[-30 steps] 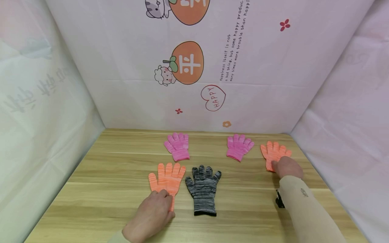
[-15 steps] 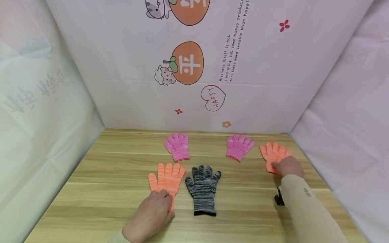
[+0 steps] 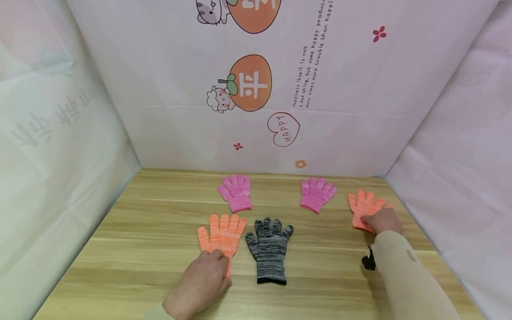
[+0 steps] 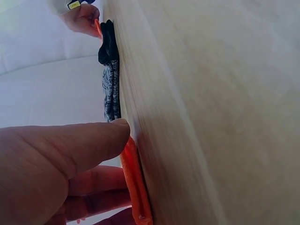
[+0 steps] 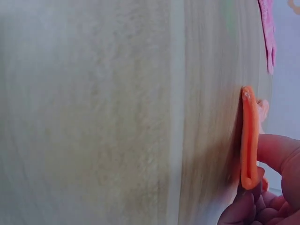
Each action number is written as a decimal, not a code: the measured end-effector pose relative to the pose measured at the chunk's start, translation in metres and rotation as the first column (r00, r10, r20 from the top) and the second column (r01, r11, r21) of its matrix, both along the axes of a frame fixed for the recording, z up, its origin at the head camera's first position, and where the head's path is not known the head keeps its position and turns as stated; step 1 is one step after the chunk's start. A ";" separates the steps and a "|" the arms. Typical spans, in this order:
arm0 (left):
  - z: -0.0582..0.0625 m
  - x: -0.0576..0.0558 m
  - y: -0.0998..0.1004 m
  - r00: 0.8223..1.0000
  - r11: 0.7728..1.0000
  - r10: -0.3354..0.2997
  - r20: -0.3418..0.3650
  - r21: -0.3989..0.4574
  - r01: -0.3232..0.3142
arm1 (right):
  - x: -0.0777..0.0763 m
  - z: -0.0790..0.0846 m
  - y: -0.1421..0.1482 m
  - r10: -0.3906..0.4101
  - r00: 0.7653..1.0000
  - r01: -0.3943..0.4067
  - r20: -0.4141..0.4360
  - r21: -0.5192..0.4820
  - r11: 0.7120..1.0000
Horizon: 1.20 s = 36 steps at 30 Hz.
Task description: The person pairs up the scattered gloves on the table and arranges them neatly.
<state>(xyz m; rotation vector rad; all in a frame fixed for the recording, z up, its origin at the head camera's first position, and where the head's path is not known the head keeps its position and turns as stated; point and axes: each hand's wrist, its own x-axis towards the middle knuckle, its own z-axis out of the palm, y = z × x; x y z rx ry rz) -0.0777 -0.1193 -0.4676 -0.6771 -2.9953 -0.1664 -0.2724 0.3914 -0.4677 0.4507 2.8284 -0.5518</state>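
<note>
The left hand (image 3: 198, 281) bends its fingers over the cuff (image 4: 134, 183) of the near orange glove (image 3: 222, 235) at the table's (image 3: 320, 280) left; whether they pinch, I cannot tell. The right hand (image 3: 386, 221) pinches the far orange glove (image 3: 365, 206) at far right, a pink glove (image 3: 318, 194) near its left. A grey glove (image 3: 270, 251) lies just right of the near one

Head cam: mounted above me, faces forward and down, widest view, takes in the wood-grain tabletop (image 3: 320, 275) and white printed wall sheet (image 3: 180, 66). Left wrist cam: close-up, low along the tabletop, rolled sideways, past my left hand (image 4: 42, 173) toward my distant right hand (image 4: 82, 21); shares the grey-black knitted glove (image 4: 111, 89) with head. Right wrist cam: also low, sideways, close to the right-hand orange knitted glove (image 5: 250, 140), which head shares.
</note>
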 end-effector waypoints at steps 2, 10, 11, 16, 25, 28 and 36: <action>0.000 0.000 0.000 1.000 1.000 -0.003 -0.002 -0.002 0.003 | 0.003 0.001 0.000 -0.022 1.000 0.022 -0.017 -0.018 1.000; -0.001 0.000 -0.001 1.000 1.000 -0.001 0.011 0.015 0.000 | 0.008 0.006 0.001 0.011 1.000 -0.011 -0.019 0.007 1.000; -0.001 0.000 -0.001 1.000 1.000 -0.001 0.009 0.017 0.001 | 0.008 0.007 0.000 0.018 1.000 -0.018 -0.025 0.010 1.000; -0.002 0.001 -0.003 1.000 0.999 -0.013 -0.019 0.040 0.014 | 0.011 0.012 -0.004 0.038 0.997 -0.038 -0.067 -0.006 0.999; -0.001 0.000 -0.005 1.000 0.998 -0.007 -0.029 0.066 0.009 | 0.016 0.022 -0.009 0.105 0.984 -0.104 -0.141 0.015 0.994; 0.001 0.001 -0.006 1.000 0.998 -0.001 -0.024 0.067 0.003 | 0.017 0.024 -0.012 0.113 0.976 -0.109 -0.184 0.032 0.994; 0.003 -0.001 -0.007 1.000 0.996 -0.004 0.000 0.089 0.004 | 0.022 0.036 -0.026 0.147 0.935 -0.135 -0.323 0.060 0.989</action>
